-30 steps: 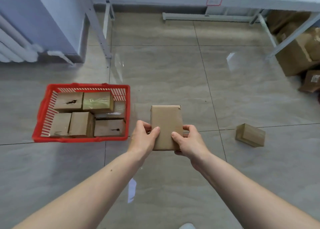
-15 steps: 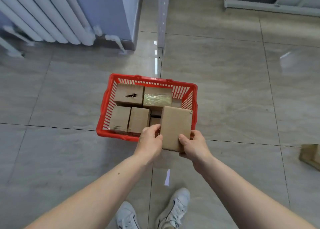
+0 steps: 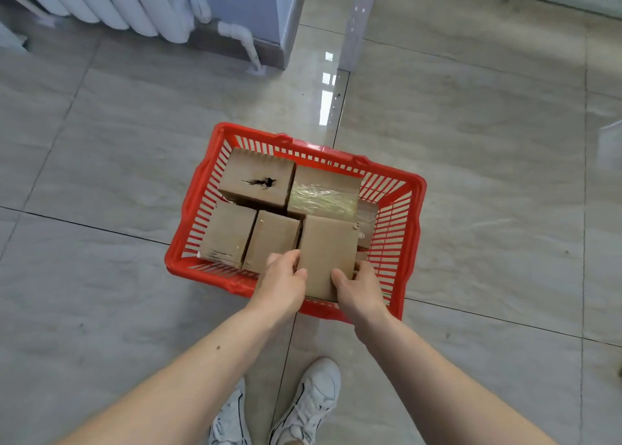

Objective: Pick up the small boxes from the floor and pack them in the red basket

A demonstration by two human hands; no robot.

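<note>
A red plastic basket [image 3: 409,229] sits on the tiled floor in front of me, holding several brown cardboard boxes. One box [image 3: 257,180] at the back left has a torn hole; the one beside it [image 3: 324,193] is wrapped in clear tape. A flat brown box [image 3: 326,252] hangs over the basket's front right part. My left hand [image 3: 281,281] grips its left edge and my right hand [image 3: 358,288] grips its right edge. Whether it touches the boxes under it I cannot tell.
A white radiator [image 3: 111,3] with a pipe stands at the top left against a blue wall. A metal table leg [image 3: 360,17] rises behind the basket. My white shoes [image 3: 303,407] are on the floor below.
I have stepped up to the basket, and both hands have carried the flat box from in front of the basket's rim to over its front right part.
</note>
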